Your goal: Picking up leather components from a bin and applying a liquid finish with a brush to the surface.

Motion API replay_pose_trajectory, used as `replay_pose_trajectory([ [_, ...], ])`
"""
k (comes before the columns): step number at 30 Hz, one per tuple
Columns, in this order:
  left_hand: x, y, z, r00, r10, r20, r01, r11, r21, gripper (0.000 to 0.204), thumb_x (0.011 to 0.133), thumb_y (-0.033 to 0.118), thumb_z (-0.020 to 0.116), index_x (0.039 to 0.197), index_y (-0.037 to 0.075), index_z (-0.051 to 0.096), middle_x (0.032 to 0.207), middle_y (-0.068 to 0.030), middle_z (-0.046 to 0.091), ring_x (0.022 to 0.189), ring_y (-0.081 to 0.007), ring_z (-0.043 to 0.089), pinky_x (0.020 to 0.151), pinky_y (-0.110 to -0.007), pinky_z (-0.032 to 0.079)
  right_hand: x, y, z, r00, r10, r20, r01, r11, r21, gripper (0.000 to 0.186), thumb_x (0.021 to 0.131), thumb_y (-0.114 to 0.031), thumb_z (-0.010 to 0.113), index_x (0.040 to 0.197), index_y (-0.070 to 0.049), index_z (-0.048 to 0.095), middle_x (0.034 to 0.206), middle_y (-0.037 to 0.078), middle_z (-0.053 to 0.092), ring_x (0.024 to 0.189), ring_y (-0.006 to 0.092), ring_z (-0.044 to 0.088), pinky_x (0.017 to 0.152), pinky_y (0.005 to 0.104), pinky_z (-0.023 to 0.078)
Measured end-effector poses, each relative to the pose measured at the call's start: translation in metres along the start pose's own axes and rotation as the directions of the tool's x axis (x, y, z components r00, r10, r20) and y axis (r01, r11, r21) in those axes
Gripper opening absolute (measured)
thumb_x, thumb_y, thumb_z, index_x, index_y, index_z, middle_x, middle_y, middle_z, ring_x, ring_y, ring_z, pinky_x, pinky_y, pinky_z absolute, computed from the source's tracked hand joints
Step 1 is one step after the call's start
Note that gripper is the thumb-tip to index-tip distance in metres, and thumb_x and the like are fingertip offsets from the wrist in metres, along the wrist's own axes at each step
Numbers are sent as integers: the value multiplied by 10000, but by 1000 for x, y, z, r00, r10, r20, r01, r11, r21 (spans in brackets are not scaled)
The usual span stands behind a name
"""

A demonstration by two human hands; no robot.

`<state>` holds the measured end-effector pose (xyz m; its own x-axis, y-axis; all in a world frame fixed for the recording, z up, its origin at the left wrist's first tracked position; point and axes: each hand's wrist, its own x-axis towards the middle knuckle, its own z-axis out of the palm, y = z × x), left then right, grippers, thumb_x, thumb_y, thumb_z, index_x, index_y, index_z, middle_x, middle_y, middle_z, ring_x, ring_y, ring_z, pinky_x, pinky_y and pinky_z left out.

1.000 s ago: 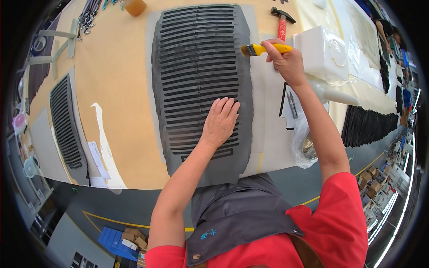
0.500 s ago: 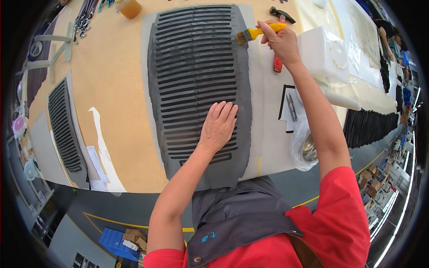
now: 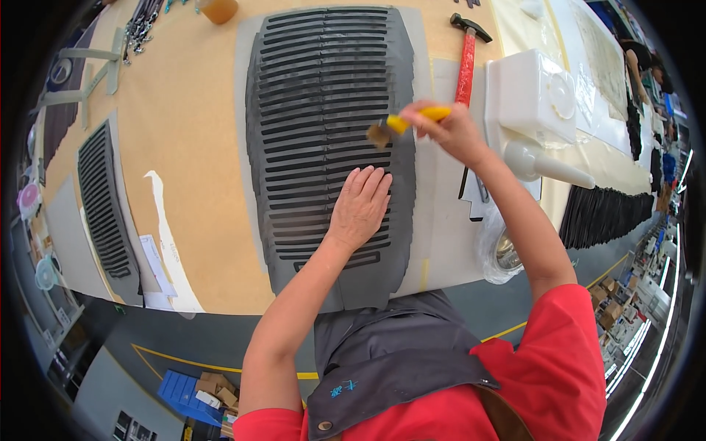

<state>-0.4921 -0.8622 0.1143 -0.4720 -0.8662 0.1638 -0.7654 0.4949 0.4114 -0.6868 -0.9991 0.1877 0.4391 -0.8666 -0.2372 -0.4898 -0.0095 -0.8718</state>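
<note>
A large dark grey panel [image 3: 353,283] with rows of black slat-like strips lies lengthwise before me on a pale backing sheet. My left hand [image 3: 362,206] rests flat on its lower middle, fingers stretched out and holding nothing. In my right hand [image 3: 448,132] is a brush with a yellow handle [image 3: 419,117], gripped between thumb and fingers. Its bristles [image 3: 379,135] are blurred by motion and hover over or touch the panel's right edge, above my left hand; which of the two, I cannot tell.
Right of the panel lie a red-handled hammer [image 3: 466,66], a white plastic container [image 3: 529,95], a white bottle with a nozzle [image 3: 551,168] and a metal bowl in plastic [image 3: 507,250]. A smaller slatted panel [image 3: 107,206] is at left. A jar of amber liquid [image 3: 218,9] stands at the back.
My right hand has brought the brush nearer to me and slightly left, down along the panel's right edge. The hammer's handle now shows more fully. My left hand has stayed put.
</note>
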Motion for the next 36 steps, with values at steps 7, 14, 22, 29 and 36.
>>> replay_pose_trajectory([
  [7,-4,-1,3,1000,-26,6,26,999,-27,414,845,170,651,1235,65,558,1270,-86,502,1243,-260,437,1099,-415,341,-3,-15,-2,983,58,-173,-31,988,154,233,945,-273,622,968,-59,710,666,-27,605,581,32,513,515,190,377],
  [14,0,1,2,1000,-18,-25,17,999,-47,412,841,169,653,1229,63,564,1268,-84,504,1243,-257,436,1097,-418,342,19,5,-20,930,148,-337,-97,982,162,218,929,-268,644,943,-64,720,652,-18,606,567,29,511,523,195,389],
  [22,-3,2,-14,991,-112,-76,106,991,-79,436,815,127,679,1229,57,564,1271,-108,472,1247,-286,418,1088,-424,347,12,-32,-12,962,120,-247,-77,982,174,250,917,-296,657,936,-54,719,647,-23,604,557,24,493,502,189,368],
  [29,-12,-25,-23,976,-189,-108,187,982,-36,413,822,110,667,1219,55,568,1228,-113,495,1214,-290,429,1064,-421,361,40,-44,9,997,58,-48,-54,996,71,303,913,-338,653,908,-41,711,669,1,631,570,53,547,531,204,428],
  [36,-14,-31,-17,977,-171,-126,163,984,-71,411,829,126,664,1224,58,573,1234,-113,492,1214,-290,426,1066,-420,364,74,-15,-6,951,-3,-309,7,1000,12,306,927,-344,635,926,-50,722,641,-6,602,562,42,539,536,188,413],
])
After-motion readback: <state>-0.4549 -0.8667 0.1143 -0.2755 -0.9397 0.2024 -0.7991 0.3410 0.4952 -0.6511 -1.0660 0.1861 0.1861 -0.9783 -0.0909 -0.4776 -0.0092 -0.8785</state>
